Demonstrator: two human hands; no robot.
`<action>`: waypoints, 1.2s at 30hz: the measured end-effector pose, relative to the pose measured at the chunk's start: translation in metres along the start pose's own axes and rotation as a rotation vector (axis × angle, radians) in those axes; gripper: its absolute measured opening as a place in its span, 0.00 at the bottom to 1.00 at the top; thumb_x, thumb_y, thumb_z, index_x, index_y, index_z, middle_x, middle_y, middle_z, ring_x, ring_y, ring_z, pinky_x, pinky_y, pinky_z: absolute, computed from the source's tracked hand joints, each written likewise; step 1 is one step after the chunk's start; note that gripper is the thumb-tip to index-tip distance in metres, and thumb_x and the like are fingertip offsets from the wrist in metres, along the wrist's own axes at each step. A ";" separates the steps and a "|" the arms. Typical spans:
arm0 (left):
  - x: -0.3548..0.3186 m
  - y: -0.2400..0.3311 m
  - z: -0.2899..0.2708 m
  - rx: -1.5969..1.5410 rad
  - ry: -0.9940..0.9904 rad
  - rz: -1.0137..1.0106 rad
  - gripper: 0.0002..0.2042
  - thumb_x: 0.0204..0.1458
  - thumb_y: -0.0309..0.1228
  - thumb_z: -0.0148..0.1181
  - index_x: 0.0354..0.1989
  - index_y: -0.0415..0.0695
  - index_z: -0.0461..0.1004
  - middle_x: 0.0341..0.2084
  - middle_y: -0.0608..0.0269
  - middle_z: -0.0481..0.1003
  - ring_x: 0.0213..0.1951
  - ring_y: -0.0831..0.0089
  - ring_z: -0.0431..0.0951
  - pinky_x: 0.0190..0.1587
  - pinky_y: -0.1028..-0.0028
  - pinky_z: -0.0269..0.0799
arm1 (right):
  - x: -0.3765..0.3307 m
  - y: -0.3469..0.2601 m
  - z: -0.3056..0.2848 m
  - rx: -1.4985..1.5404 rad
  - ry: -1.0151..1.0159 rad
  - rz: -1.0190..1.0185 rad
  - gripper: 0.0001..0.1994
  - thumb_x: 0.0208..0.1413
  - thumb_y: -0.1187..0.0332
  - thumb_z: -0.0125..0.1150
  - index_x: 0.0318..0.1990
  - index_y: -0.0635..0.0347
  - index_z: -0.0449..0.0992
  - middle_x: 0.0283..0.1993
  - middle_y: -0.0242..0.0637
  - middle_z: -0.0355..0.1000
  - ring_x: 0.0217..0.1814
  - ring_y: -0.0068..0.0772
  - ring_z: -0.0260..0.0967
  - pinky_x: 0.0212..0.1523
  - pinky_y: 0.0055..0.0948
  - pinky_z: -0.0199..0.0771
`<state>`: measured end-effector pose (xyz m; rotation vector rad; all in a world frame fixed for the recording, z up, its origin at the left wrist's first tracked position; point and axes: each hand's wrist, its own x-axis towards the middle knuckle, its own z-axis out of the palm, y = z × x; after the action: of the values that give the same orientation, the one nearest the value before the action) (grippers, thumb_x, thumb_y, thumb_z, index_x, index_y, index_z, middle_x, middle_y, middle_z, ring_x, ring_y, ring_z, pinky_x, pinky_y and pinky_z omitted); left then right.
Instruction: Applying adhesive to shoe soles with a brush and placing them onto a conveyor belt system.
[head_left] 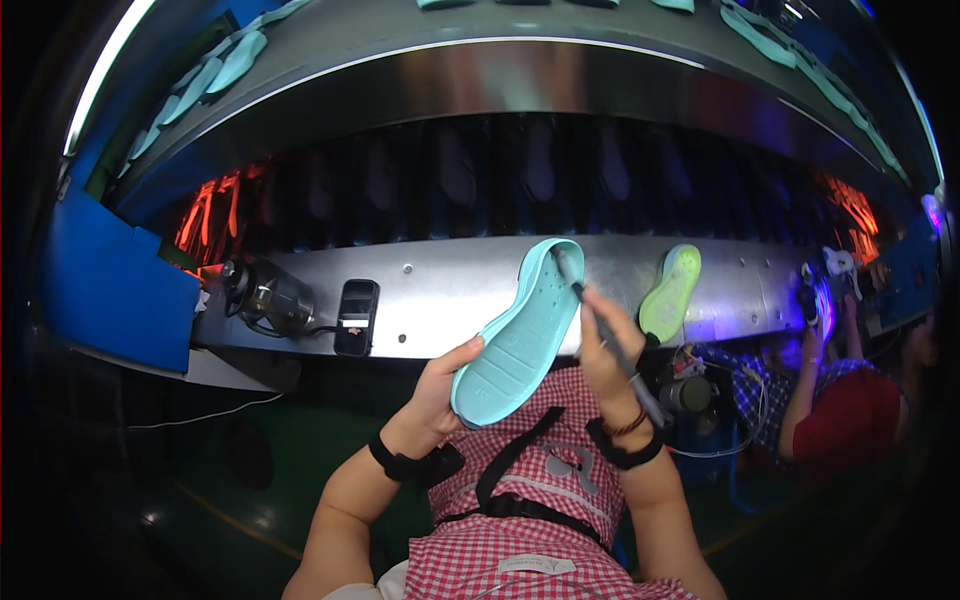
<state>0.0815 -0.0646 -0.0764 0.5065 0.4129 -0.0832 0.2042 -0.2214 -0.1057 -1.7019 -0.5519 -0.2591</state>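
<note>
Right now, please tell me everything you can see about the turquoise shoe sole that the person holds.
The turquoise shoe sole looks like soft moulded foam or rubber, matte, with shallow grooves near its lower end and small dots higher up. It is held up in the air, tilted, its lower end toward the person and its upper end toward the steel conveyor front. The left hand grips its lower edge. The right hand holds a brush whose tip touches the sole's upper end.

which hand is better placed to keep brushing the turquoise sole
Right, most likely. The right hand grips the brush, its tip already on the turquoise sole near the top. The left hand is busy gripping the sole's lower end.
</note>
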 end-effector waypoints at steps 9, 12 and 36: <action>-0.032 0.102 0.056 0.156 -0.122 0.347 0.29 0.55 0.45 0.34 0.57 0.32 0.54 0.50 0.39 0.64 0.46 0.45 0.70 0.45 0.49 0.69 | 0.004 -0.046 -0.060 1.135 -0.338 0.385 0.09 0.50 0.77 0.53 0.39 0.69 0.72 0.42 0.58 0.70 0.13 0.15 0.59 0.14 0.13 0.59; 0.005 0.184 0.087 0.304 -0.431 0.502 0.29 0.56 0.46 0.30 0.57 0.32 0.54 0.49 0.37 0.63 0.46 0.43 0.70 0.44 0.46 0.68 | 0.014 -0.024 -0.067 1.200 -0.212 0.459 0.10 0.53 0.76 0.50 0.42 0.70 0.69 0.44 0.59 0.69 0.12 0.17 0.55 0.14 0.14 0.57; 0.205 0.284 0.151 1.941 0.560 1.208 0.16 0.46 0.39 0.57 0.37 0.39 0.70 0.39 0.47 0.72 0.43 0.52 0.72 0.44 0.62 0.66 | -0.035 0.031 -0.095 1.149 0.045 0.942 0.11 0.50 0.81 0.52 0.42 0.69 0.70 0.44 0.50 0.69 0.36 0.30 0.70 0.41 0.24 0.71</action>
<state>0.3742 0.1146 0.0900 2.6478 0.3928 0.9577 0.2019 -0.3244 -0.1288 -0.6668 0.1955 0.6061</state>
